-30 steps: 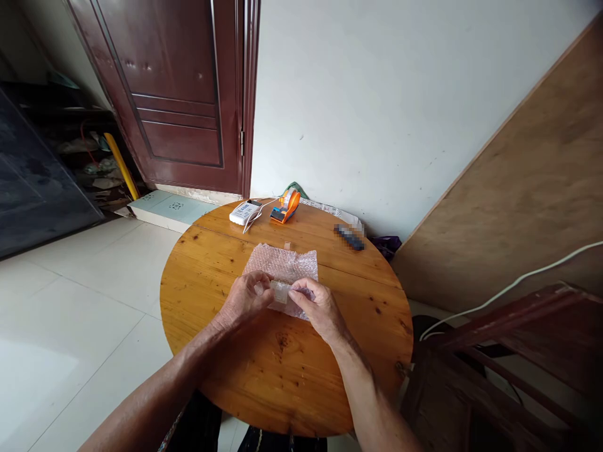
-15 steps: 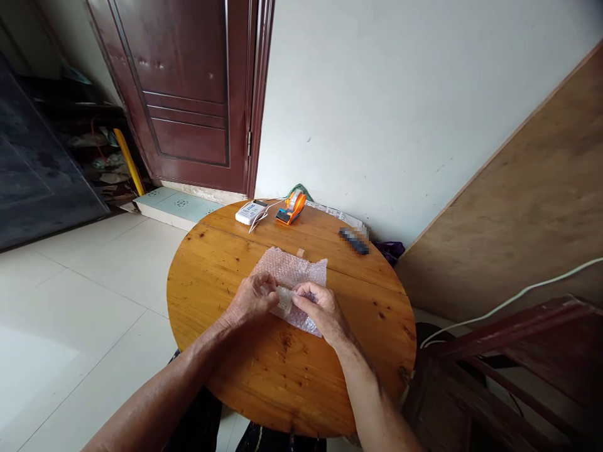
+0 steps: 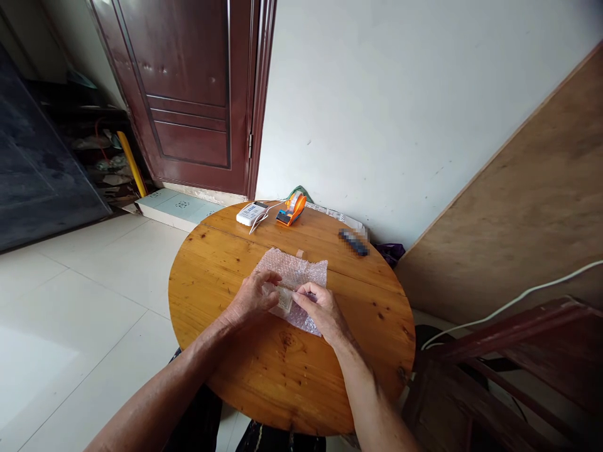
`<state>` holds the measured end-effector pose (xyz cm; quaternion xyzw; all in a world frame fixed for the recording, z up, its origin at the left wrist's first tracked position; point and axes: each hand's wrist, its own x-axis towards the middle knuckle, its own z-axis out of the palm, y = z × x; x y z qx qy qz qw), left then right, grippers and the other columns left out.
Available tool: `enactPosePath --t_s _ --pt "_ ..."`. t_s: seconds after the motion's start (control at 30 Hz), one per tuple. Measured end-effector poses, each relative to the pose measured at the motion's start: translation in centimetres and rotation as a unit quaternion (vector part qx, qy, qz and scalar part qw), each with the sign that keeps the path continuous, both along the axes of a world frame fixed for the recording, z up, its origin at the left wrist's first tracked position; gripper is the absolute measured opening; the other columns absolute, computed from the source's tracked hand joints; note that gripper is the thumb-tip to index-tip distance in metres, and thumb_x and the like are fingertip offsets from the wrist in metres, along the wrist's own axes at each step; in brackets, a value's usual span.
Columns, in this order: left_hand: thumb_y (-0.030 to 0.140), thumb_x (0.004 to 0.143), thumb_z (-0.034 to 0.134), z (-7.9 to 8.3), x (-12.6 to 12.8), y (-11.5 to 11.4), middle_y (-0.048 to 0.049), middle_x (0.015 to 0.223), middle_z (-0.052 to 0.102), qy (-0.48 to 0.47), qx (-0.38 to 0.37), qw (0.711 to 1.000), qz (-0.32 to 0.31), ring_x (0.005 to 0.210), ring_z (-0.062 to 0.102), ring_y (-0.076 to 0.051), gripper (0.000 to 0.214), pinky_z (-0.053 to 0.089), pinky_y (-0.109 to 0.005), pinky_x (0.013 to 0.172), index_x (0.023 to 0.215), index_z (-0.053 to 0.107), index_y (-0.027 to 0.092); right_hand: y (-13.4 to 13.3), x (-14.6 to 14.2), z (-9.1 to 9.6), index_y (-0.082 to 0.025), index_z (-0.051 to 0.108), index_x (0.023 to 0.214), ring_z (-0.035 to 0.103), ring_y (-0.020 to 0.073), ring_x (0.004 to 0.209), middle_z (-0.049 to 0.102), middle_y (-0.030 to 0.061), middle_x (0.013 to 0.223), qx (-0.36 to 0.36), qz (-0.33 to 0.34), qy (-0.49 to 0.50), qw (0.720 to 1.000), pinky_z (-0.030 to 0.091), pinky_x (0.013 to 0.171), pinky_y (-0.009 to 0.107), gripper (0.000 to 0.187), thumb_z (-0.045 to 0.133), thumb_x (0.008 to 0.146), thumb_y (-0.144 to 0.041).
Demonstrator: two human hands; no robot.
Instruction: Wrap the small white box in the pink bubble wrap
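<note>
Bubble wrap (image 3: pixel 301 270) is spread near the middle of a round wooden table (image 3: pixel 211 270), its outline kept well inside the rim on every side. Its near part is crossed by both hands: the left hand (image 3: pixel 254 295) is curled at the left edge of the wrap, and the right hand (image 3: pixel 325 312) is narrowed over the right part, thumb and forefinger brought close together. Whether anything is pinched by either cannot be told. Between them a pale flat patch (image 3: pixel 284 302) is seen on the wrap. A wide stretch of wood is left between the wrap and the near rim. Along the far rim, a white device (image 3: pixel 249 214) and an orange tape dispenser (image 3: pixel 294 212) are placed side by side; a dark blurred object (image 3: pixel 353 243) is set apart to the right.
</note>
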<state>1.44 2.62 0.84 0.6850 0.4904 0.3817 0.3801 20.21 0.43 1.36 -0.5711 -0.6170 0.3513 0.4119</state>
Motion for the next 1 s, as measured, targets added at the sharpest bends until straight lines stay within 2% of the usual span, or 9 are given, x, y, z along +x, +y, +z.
enactPosePath --t_s 0.13,0.23,0.33,0.4,0.5,0.57,0.73,0.87,1.0 --pt "0.01 0.069 0.058 0.3 0.0 0.0 0.0002 0.089 0.069 0.03 -0.011 0.999 0.005 0.077 0.061 -0.014 0.032 0.049 -0.024 0.072 0.098 0.069 0.018 0.3 0.4 -0.1 -0.021 0.061 0.07 0.057 0.0173 0.066 0.063 0.0 0.067 0.036 -0.01 -0.028 0.999 0.044 0.063 0.029 0.024 0.063 0.08 -0.043" --pt "0.012 0.071 0.059 0.7 0.1 0.1 -0.001 0.09 0.07 0.059 -0.001 0.998 0.009 0.08 0.062 -0.016 0.029 0.049 -0.026 0.077 0.097 0.071 0.018 0.1 0.3 0.8 -0.022 0.064 0.082 0.062 0.0218 0.081 0.068 0.0048 0.085 0.124 -0.033 -0.06 0.99 0.047 0.068 0.032 0.019 0.062 0.083 -0.041" --pt "0.013 0.072 0.059 1.0 0.1 0.2 -0.0022 0.096 0.072 0.074 0.018 0.997 -0.001 0.088 0.064 -0.018 0.028 0.049 -0.028 0.084 0.097 0.071 0.018 -0.6 -0.5 2.3 -0.025 0.068 0.087 0.061 0.0242 0.093 0.069 0.0066 0.096 0.233 0.013 -0.165 0.958 0.046 0.08 0.037 0.011 0.059 0.087 -0.031" --pt "0.015 0.073 0.061 1.1 0.2 0.3 -0.0021 0.097 0.073 0.077 0.021 0.997 -0.007 0.092 0.064 -0.018 0.026 0.049 -0.029 0.086 0.097 0.071 0.019 -1.2 -1.3 3.2 -0.026 0.07 0.083 0.059 0.0241 0.092 0.07 0.0056 0.093 0.265 0.064 -0.262 0.926 0.042 0.084 0.039 0.013 0.059 0.088 -0.025" --pt "0.018 0.075 0.061 1.2 0.2 0.5 -0.0019 0.097 0.074 0.079 0.017 0.997 -0.004 0.093 0.065 -0.019 0.024 0.049 -0.029 0.086 0.096 0.071 0.02 -1.9 -2.2 3.8 -0.025 0.07 0.079 0.056 0.0235 0.09 0.071 0.0044 0.086 0.256 0.108 -0.367 0.887 0.037 0.079 0.039 0.016 0.059 0.088 -0.018" --pt "0.021 0.075 0.063 1.2 -0.2 0.7 -0.0026 0.098 0.074 0.083 0.015 0.996 -0.004 0.093 0.066 -0.02 0.024 0.05 -0.03 0.086 0.098 0.071 0.019 -2.2 -2.5 3.8 -0.024 0.07 0.082 0.055 0.0235 0.091 0.071 0.0044 0.087 0.245 0.117 -0.393 0.879 0.035 0.079 0.039 0.014 0.06 0.088 -0.016" --pt "0.039 0.079 0.066 1.1 -2.6 1.0 -0.0076 0.106 0.073 0.079 0.013 0.997 -0.003 0.095 0.066 -0.023 0.034 0.051 -0.032 0.085 0.105 0.07 0.018 -2.5 -2.5 3.9 -0.024 0.069 0.094 0.055 0.0234 0.091 0.07 0.0052 0.095 0.226 0.125 -0.415 0.872 0.034 0.08 0.039 0.011 0.06 0.089 -0.018" --pt "0.032 0.078 0.065 0.9 -3.8 1.3 -0.005 0.096 0.075 0.099 0.005 0.995 0.023 0.087 0.067 -0.021 0.029 0.052 -0.029 0.077 0.103 0.07 0.019 -2.6 -2.8 4.1 -0.025 0.068 0.103 0.056 0.0245 0.091 0.069 0.006 0.096 0.218 0.128 -0.431 0.866 0.035 0.081 0.04 0.017 0.064 0.087 -0.021" --pt "0.026 0.076 0.063 1.0 -3.6 1.2 -0.0042 0.092 0.074 0.094 -0.007 0.995 0.009 0.084 0.067 -0.019 0.03 0.052 -0.028 0.076 0.105 0.07 0.018 -2.5 -2.5 3.6 -0.025 0.069 0.103 0.058 0.0251 0.094 0.067 0.0069 0.101 0.205 0.105 -0.39 0.892 0.04 0.084 0.041 0.019 0.062 0.086 -0.022"
